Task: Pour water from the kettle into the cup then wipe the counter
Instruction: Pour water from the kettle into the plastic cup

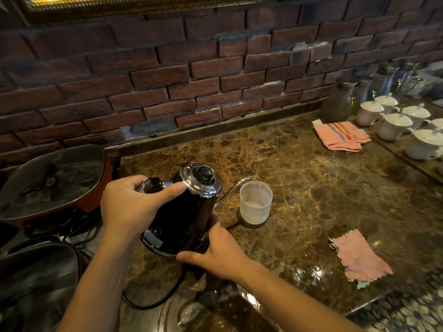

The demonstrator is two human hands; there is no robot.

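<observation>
A black gooseneck kettle (182,212) with a chrome lid is tilted to the right over the brown marble counter (323,188). My left hand (130,204) grips its black handle. My right hand (215,254) cups the kettle's base from below and to the right. The thin spout ends over a translucent plastic cup (256,202), and a fine stream of water runs into it. A little water shows in the cup. A pink cloth (359,257) lies flat on the counter to the right of the cup, apart from both hands.
A folded pink striped towel (340,136) lies at the back right, next to several white lidded cups (395,125) and glass jugs (340,101). A lidded red pan (55,180) and another dark appliance (36,283) stand left. A black cord (153,303) and wet patches (299,274) lie near the front edge.
</observation>
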